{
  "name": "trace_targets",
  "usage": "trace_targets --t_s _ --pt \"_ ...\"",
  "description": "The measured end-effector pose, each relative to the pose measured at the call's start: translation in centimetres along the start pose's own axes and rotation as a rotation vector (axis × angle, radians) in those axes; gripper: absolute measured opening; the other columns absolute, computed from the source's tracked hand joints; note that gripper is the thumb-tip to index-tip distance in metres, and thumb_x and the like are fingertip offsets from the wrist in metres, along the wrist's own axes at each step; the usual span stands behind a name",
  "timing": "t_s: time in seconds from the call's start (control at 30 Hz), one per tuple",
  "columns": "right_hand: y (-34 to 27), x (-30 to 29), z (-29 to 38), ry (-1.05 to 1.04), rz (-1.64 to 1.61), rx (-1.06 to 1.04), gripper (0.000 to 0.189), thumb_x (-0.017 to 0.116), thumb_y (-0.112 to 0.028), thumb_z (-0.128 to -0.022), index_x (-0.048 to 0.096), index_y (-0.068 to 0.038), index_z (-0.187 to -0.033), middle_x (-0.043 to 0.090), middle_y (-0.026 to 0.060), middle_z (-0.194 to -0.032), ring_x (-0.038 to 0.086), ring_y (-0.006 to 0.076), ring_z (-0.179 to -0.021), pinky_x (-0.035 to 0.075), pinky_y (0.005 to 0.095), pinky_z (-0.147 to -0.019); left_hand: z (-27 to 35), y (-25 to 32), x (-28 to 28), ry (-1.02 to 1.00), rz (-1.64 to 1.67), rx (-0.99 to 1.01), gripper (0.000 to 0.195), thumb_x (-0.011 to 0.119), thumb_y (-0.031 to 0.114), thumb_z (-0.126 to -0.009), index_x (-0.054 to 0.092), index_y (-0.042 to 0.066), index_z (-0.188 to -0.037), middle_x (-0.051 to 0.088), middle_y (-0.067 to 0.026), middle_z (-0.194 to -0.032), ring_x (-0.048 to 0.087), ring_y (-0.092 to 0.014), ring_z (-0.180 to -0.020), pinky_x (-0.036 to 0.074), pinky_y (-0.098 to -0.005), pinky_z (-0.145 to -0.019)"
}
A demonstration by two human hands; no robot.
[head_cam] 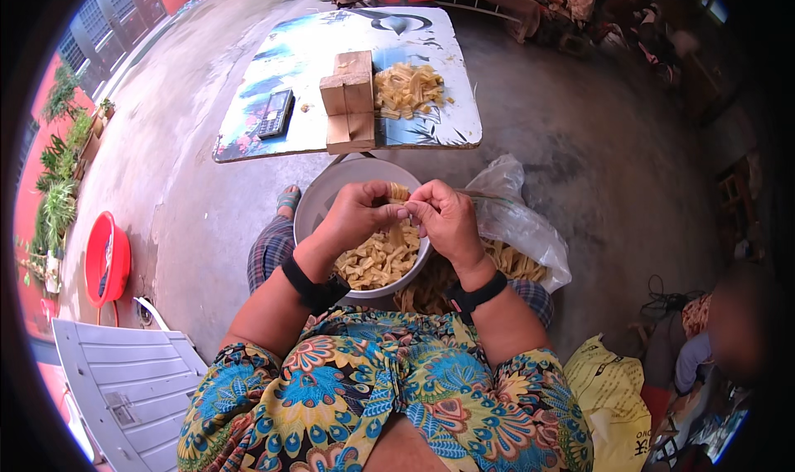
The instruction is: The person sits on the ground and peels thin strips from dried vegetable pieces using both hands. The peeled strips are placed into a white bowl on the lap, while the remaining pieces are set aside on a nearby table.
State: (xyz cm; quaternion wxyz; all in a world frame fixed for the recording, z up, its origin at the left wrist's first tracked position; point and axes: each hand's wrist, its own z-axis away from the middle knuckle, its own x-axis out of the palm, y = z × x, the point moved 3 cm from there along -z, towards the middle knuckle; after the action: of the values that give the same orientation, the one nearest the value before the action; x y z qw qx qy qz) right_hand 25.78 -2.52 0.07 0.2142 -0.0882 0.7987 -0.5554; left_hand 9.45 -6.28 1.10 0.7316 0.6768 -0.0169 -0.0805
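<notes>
Above a round whitish basin (305, 214), my left hand (366, 211) grips a small bundle of yellowish dried strips (399, 191). My right hand (444, 214) meets it there, thumb and fingertips pinched at the bundle's right end; what exactly they pinch is too small to tell. Many folded yellowish pieces (379, 262) lie in the basin below. On the low painted table (248, 99) ahead stands a wooden block stand (349, 102), with a pile of short strips (408, 90) at its right. A black keypad phone (276, 113) lies on the table's left part.
A clear plastic bag (528, 223) with more strips (512, 261) is right of the basin. A red tub (107, 261) and a white slatted panel (133, 391) are at the left. A yellow sack (608, 397) and another person (695, 354) are at the lower right.
</notes>
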Motion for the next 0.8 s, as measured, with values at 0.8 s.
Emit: trace_targets --t_s 0.8 --pt "1.0 0.3 -0.2 -0.429 -0.901 0.179 0.023 0.068 -0.013 -0.08 0.059 -0.006 -0.1 0.059 -0.002 -0.084 0.051 0.003 -0.07 0.04 0.0172 -0.055 -0.1 -1.7 -0.3 -0.566 0.636 -0.097 0.019 0.068 0.003 -0.082 0.067 0.002 -0.101 0.066 -0.0046 -0.092 0.057 -0.012 -0.077 0.045 -0.0213 -0.066"
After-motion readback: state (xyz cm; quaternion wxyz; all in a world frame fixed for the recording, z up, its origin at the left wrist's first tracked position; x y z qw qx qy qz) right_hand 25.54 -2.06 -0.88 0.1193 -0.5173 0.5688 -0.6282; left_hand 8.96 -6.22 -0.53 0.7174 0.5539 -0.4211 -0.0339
